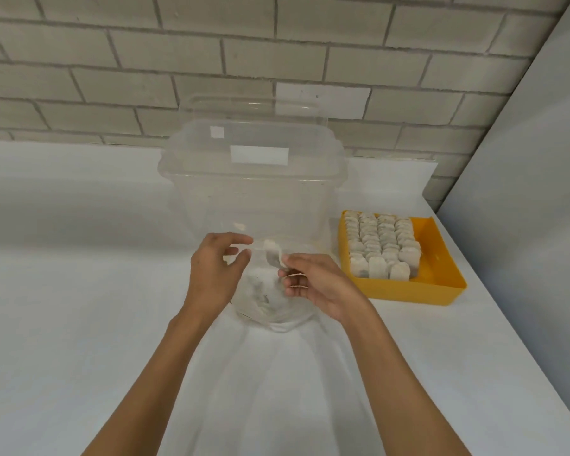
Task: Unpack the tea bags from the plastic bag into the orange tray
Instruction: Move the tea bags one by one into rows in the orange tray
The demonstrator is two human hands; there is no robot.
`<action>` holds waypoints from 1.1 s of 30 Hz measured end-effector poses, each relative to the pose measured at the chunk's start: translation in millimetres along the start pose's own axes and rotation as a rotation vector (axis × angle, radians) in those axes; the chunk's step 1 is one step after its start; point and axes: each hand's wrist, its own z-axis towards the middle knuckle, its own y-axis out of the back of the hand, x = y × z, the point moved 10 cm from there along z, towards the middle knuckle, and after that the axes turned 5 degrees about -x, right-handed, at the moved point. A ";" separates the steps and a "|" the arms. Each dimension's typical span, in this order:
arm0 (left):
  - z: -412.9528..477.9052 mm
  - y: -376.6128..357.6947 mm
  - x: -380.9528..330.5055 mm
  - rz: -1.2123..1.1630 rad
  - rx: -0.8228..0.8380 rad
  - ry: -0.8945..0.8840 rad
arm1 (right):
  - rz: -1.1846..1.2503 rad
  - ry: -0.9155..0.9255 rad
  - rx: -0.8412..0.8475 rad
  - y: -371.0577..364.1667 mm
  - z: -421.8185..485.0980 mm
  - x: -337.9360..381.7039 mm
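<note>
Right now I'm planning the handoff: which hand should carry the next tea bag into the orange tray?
Right. The right hand already pinches a tea bag above the plastic bag, and the orange tray lies on its side. The left hand is at the bag's mouth, farther away.

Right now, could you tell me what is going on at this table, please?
A person is unpacking tea bags. The right hand pinches one tea bag above the clear plastic bag, whose rim the left hand holds open. The orange tray to the right already holds rows of upright tea bags. A clear lidded container stands behind.
</note>
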 end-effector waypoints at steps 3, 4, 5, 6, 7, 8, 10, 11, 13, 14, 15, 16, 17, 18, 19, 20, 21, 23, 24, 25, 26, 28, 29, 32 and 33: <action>-1.6 -14.7 -9.6 -0.153 0.151 0.073 | 0.225 -0.102 0.079 -3.3 -8.0 -3.6; -2.5 -19.8 -12.4 -0.182 0.198 0.081 | 0.256 -0.122 0.104 -5.2 -9.8 -5.1; -3.1 -24.0 -14.6 -0.214 0.235 0.089 | 0.272 -0.134 0.126 -7.4 -11.3 -6.3; -3.7 -26.8 -16.1 -0.248 0.260 0.099 | 0.278 -0.141 0.141 -9.3 -12.2 -7.5; -4.0 -28.3 -17.3 -0.279 0.276 0.107 | 0.278 -0.145 0.151 -11.0 -12.4 -8.5; -3.8 -28.5 -18.0 -0.295 0.281 0.108 | 0.271 -0.142 0.154 -12.3 -12.4 -9.0; -1.1 -24.7 -20.0 -0.280 0.271 0.083 | 0.231 -0.112 0.140 -12.0 -10.8 -8.4; 0.9 -21.6 -21.0 -0.254 0.260 0.059 | 0.178 -0.083 0.118 -10.2 -9.2 -7.1; 5.2 -13.9 -25.2 -0.162 0.237 -0.015 | -0.043 0.015 0.022 -2.5 -5.5 -0.5; 7.3 -10.5 -27.8 -0.109 0.232 -0.056 | -0.200 0.084 -0.042 1.9 -2.8 5.1; 9.2 -7.7 -29.3 -0.057 0.231 -0.088 | -0.373 0.166 -0.102 4.8 0.6 11.6; 11.1 -5.8 -29.6 -0.012 0.233 -0.108 | -0.560 0.255 -0.138 3.9 3.8 18.4; 12.7 -4.1 -28.2 0.030 0.235 -0.115 | -0.739 0.329 -0.135 -2.2 7.3 21.6; 13.7 -3.3 -25.4 0.068 0.240 -0.116 | -0.894 0.367 -0.099 -10.8 11.7 18.9; 13.9 -3.5 -22.1 0.107 0.248 -0.116 | -1.013 0.365 -0.044 -19.0 16.4 11.4; 13.0 -4.3 -18.8 0.142 0.258 -0.119 | -1.105 0.331 0.018 -25.9 20.8 0.2; 11.6 -5.4 -15.5 0.171 0.268 -0.122 | -1.179 0.288 0.075 -31.5 24.8 -11.7; 7.7 -7.1 -9.0 0.196 0.286 -0.122 | -1.285 0.233 0.135 -38.7 31.1 -29.6; 5.8 -7.4 -6.5 0.199 0.292 -0.122 | -1.320 0.226 0.140 -40.6 34.0 -35.3; 3.9 -7.0 -4.2 0.202 0.294 -0.122 | -1.336 0.228 0.137 -41.6 36.8 -39.2; 2.4 -6.5 -2.4 0.205 0.294 -0.123 | -1.339 0.230 0.129 -42.1 38.5 -41.3; 0.2 -4.7 1.0 0.202 0.291 -0.121 | -1.323 0.246 0.119 -42.3 39.3 -41.7; -0.5 -3.9 2.4 0.198 0.289 -0.120 | -1.310 0.258 0.113 -42.1 38.5 -40.3; -0.9 -2.5 6.4 0.191 0.287 -0.111 | -1.243 0.264 0.081 -38.4 35.2 -35.6; -1.0 -2.4 7.4 0.192 0.288 -0.107 | -1.201 0.260 0.068 -36.9 34.3 -33.4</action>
